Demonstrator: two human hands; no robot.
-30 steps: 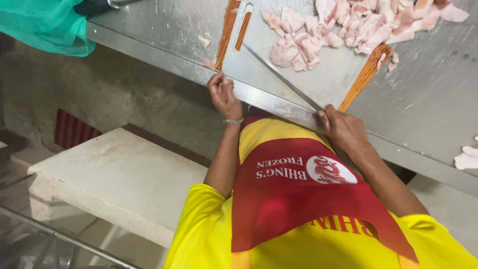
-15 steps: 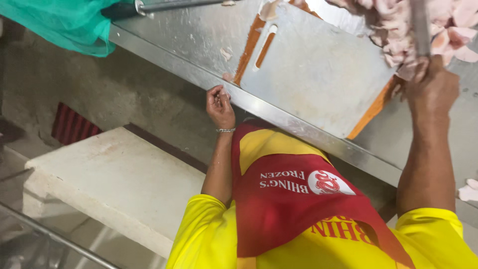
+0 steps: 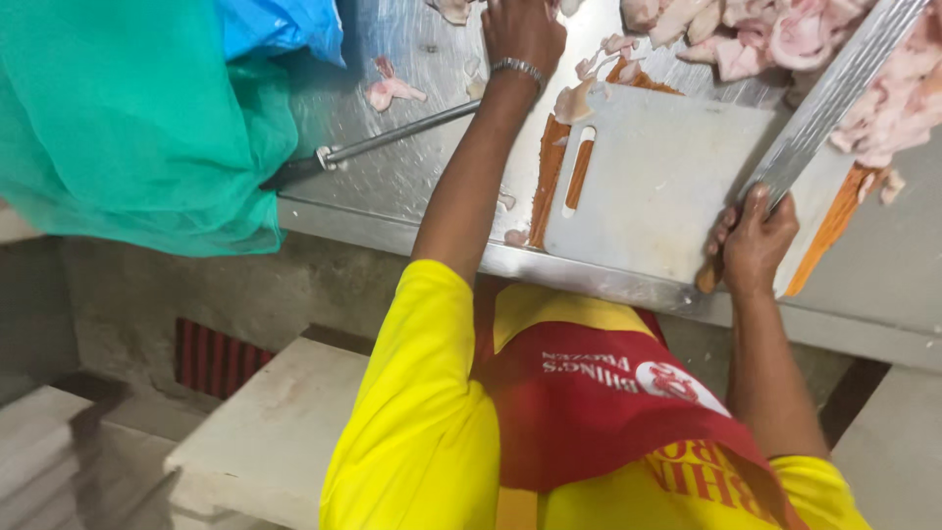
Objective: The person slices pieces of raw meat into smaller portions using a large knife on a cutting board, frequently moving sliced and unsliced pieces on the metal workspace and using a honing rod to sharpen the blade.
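Note:
My left hand (image 3: 522,31) reaches far over the steel table (image 3: 392,186), beside small raw meat scraps (image 3: 392,90). Its fingers run off the top edge, so their grip is hidden. A metal bracelet sits on that wrist. My right hand (image 3: 756,243) is shut on the wooden handle of a large knife (image 3: 834,93). The long blade slants up to the right, over the corner of a white cutting board (image 3: 667,186) with orange edges. A pile of raw pink meat (image 3: 785,34) lies behind the board.
A sharpening steel (image 3: 392,139) lies on the table left of my left arm. A green net bag (image 3: 128,128) and a blue plastic bag (image 3: 280,25) hang over the table's left end. Concrete slabs (image 3: 265,432) stand below the table edge.
My left hand left the table's front edge and reached forward past the board. My right hand came back from the meat pile to the board's near right corner with the knife.

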